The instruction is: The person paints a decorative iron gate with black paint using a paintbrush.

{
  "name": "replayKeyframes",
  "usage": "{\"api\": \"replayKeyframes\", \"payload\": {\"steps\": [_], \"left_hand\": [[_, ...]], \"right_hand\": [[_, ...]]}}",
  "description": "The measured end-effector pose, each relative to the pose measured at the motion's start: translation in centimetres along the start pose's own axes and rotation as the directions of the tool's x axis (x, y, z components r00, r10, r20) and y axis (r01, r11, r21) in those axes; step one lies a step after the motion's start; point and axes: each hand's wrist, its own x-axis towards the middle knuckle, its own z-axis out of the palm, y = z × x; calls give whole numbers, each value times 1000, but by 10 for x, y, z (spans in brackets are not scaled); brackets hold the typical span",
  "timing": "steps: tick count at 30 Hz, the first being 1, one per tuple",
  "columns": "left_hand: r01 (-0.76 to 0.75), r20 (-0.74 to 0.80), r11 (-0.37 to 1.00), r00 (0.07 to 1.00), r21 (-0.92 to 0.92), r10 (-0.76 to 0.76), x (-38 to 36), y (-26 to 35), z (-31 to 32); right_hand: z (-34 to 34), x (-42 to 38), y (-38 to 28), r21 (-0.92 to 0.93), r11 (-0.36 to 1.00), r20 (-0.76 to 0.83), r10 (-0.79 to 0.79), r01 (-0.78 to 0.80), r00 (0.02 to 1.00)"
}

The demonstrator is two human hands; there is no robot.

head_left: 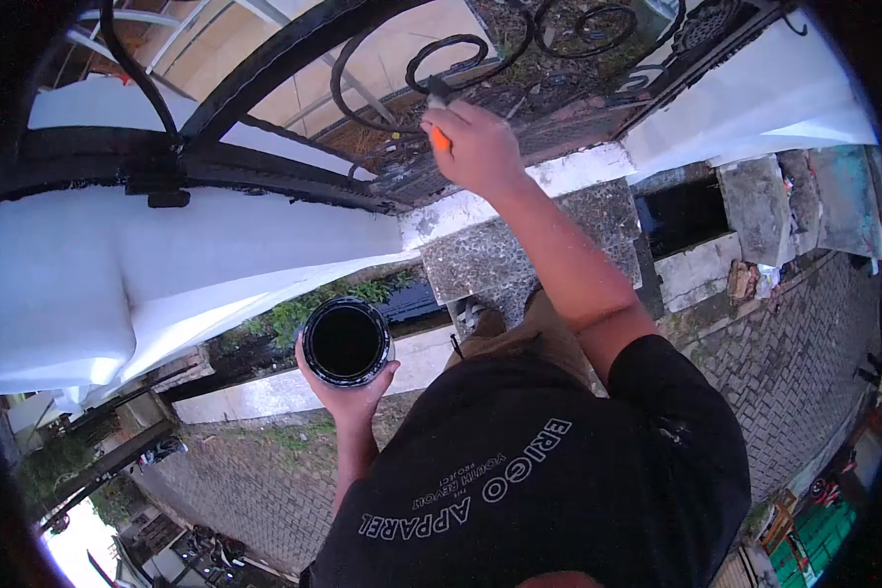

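- Black wrought-iron gate [294, 59] with scroll work runs across the top of the view, set between white wall sections [118, 265]; a stone-faced pillar [500, 250] sits just below the scrolls.
- Paved brick ground [794, 333] lies below on the right, with a dark drain opening [681, 216] beside the pillar.
- Person wears a black T-shirt [549, 480] with white lettering, arms reaching forward.
- Right hand [475, 147]: grip clenched around a brush with an orange handle [441, 139]; only a short stub of orange shows below the fist. The dark brush head [437, 93] sticks out above the knuckles and touches the iron scroll [451, 54] of the gate.
- Left hand [348, 387]: grip cupped under a round paint can [346, 341], fingers wrapped up its sides, thumb on the right edge. Can is held upright, well below and to the left of the brush, in front of the white wall.
- Can is open, no lid on it. Contents: black all the way across, glossy rim; can't tell the fill level.
- Green weeds [304, 309] grow at the wall base just behind the can.
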Motion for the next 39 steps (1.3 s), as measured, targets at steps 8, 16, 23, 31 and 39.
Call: {"api": "replayKeyframes", "payload": {"steps": [8,16,23,31,39], "left_hand": [[-5,16,1000,1000,-23,6,3,11,13],[1,-13,992,1000,-128,-3,11,19,31],[-34,-23,977,999,-211,30,25,27,48],[-80,-72,953,995,-291,61,38,11,54],[-57,-62,952,997,-300,40,34,-3,24]], "right_hand": [[-22,-8,68,448,700,-129,666,-556,734],[-10,-11,-3,256,946,136,169,-199,976],[-74,25,69,8,993,111,118,-119,987],[-153,62,30,-158,967,-41,-209,200,977],[-75,56,-12,18,998,-447,-52,67,893]]}}
